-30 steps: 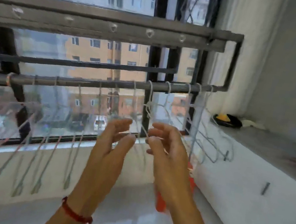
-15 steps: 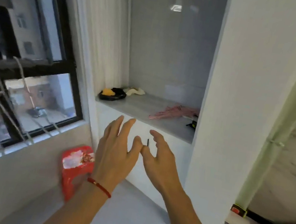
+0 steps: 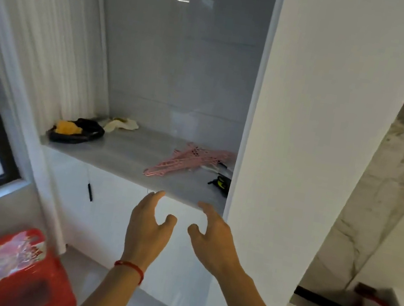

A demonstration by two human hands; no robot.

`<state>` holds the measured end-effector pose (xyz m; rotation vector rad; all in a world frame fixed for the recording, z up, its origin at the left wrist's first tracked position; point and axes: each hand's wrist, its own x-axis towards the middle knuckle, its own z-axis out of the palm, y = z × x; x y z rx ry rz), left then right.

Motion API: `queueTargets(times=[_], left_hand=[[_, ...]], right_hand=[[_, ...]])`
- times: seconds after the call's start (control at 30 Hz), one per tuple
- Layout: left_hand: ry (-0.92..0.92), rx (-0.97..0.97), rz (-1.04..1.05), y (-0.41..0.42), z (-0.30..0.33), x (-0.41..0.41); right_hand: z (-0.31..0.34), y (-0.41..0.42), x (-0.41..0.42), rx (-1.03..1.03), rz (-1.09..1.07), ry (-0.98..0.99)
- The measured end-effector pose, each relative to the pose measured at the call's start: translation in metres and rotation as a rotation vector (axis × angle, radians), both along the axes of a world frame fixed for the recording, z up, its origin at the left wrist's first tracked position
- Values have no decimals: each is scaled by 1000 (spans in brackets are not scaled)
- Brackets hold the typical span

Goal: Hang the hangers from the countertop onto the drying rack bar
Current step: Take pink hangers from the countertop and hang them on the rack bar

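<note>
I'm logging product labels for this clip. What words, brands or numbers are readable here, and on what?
None can be read.
Red stool: the shiny printed wrap on its seat is motion-blurred, illegible.
Black and yellow item on the countertop: too small to show any marking.

A smooth grey countertop [image 3: 129, 152] with a faint stone-like sheen holds a bundle of thin pink plastic hangers [image 3: 189, 160]. The wall [image 3: 177, 69] behind it is glossy grey tile that mirrors a light. The cabinet doors [image 3: 113, 205] below are smooth, matt white. A white curtain [image 3: 42, 35] of soft pleated cloth hangs at the left. A shiny red plastic stool [image 3: 20, 272] stands on the floor. At the right is a polished marble-patterned panel [image 3: 400, 163]. A red cord bracelet [image 3: 131, 268] circles one wrist.
</note>
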<state>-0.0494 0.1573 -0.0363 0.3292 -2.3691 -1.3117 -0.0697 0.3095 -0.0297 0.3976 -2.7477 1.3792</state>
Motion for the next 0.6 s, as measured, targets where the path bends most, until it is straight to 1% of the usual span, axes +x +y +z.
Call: queueTargets(times=[0.07,0.13,0.17,0.27,0.3,0.43,0.6], left_hand=[[10,-3,11,-2,-12,-37],[-34,96,13,-1,-23,-73],[-76,189,4,-2,-28,-93],[-207,621,3,-9,-39,-153],[-230,689,16,-11,-41,-172],[-236,528,54,-25,-43,-226],[-223,230,18,-62,-49,-297]], right_hand=[[-10,-8,-31,-19,-21,-11],[-23,-15,-62,-18,-14,-27],[-30,-20,-79,-16,-4,-33],[-48,-30,-133,-23,29,-45],[-53,-32,-151,-26,36,-65],[-69,-44,-210,2,99,-159],[-82,-74,-288,6,113,-259]])
